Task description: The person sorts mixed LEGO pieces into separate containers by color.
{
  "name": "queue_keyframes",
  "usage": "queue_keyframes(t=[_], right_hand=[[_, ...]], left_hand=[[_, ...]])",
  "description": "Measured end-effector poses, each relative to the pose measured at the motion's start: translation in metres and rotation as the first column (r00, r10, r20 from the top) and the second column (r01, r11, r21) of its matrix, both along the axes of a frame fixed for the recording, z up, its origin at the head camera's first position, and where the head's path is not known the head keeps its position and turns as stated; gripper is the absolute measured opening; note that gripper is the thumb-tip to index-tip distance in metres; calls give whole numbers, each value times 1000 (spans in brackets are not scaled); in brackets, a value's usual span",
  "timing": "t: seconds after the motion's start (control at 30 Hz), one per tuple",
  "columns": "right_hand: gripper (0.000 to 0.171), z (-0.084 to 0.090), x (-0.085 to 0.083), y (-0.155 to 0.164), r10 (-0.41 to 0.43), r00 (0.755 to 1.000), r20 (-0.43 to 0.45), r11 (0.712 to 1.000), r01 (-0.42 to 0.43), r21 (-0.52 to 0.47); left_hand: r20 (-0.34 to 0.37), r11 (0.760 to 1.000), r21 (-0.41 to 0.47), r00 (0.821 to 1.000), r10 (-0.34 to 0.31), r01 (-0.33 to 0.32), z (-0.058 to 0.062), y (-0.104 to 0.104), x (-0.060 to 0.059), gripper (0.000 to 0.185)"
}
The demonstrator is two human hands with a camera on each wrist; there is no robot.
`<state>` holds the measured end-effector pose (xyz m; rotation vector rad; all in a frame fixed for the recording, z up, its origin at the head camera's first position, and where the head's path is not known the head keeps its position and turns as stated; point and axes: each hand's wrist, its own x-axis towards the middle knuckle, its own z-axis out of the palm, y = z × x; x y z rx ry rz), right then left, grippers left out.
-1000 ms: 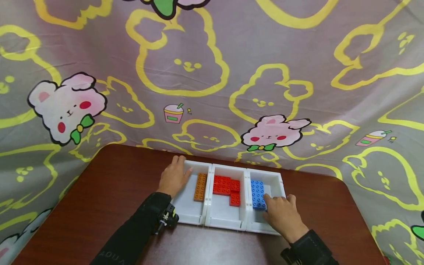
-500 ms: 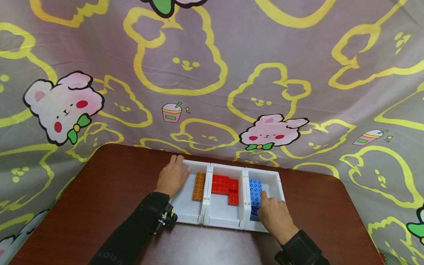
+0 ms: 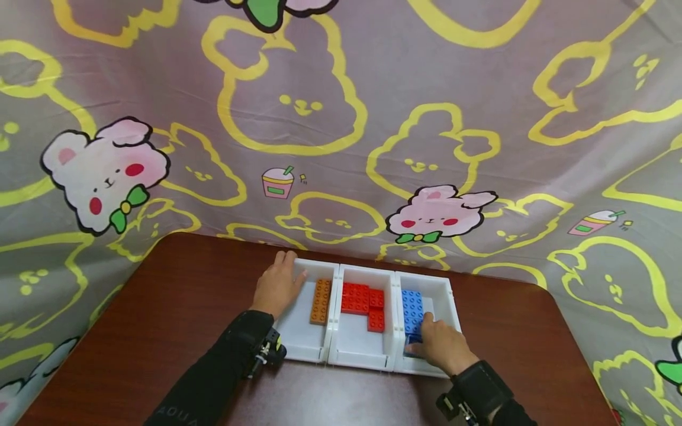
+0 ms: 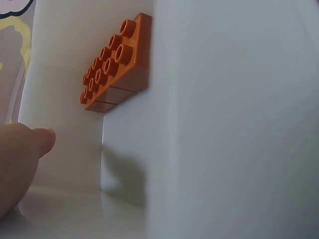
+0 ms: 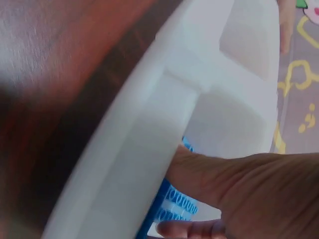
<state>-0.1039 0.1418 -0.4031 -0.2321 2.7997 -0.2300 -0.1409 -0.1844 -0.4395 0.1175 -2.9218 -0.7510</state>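
My left hand (image 3: 274, 290) holds the outer wall of the left white bin (image 3: 298, 340), thumb over the inside. Orange bricks (image 3: 320, 302) lie along that bin's right wall; the left wrist view shows their studs from the side. At the right white bin (image 3: 440, 290), my right hand (image 3: 446, 344) reaches in and grips a dark blue brick (image 3: 411, 341), thumb at its near side. Just behind it lie light blue bricks (image 3: 412, 309) against the left wall. In the right wrist view the thumb (image 5: 199, 172) partly covers the blue bricks (image 5: 177, 204).
A middle white bin (image 3: 357, 349) joins the two others in a row and has red bricks (image 3: 356, 297) toward its back. The bins stand on a dark wooden table (image 3: 197, 290). A patterned cloth (image 3: 325, 171) hangs behind the table's far edge.
My right hand first shifted left and uncovered the dark blue brick at the near end of the blue row; now its thumb has come round that brick. The left hand stays on its bin.
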Motion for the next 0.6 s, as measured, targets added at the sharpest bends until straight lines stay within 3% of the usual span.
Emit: queue_keyframes(t=[0.13, 0.23, 0.4, 0.47, 0.6], right_hand=[[78, 1, -4, -1, 10, 1000, 20, 999, -11, 38], [57, 3, -1, -3, 69, 992, -104, 992, -57, 110], [15, 0, 6, -11, 139, 934, -330, 966, -55, 252], [16, -6, 7, -14, 149, 920, -363, 960, -47, 275], [32, -16, 10, -16, 124, 915, -385, 967, -25, 253]], left_hand=[[4, 1000, 7, 1000, 4, -4, 1, 0, 0, 50], [-2, 1000, 2, 1000, -1, 1, 2, -1, 0, 51], [-14, 1000, -4, 1000, 7, -7, 3, -4, -1, 51], [-8, 1000, -2, 1000, 7, -7, 2, -4, -1, 50], [6, 1000, 0, 1000, -16, 16, 1, -4, -1, 50]])
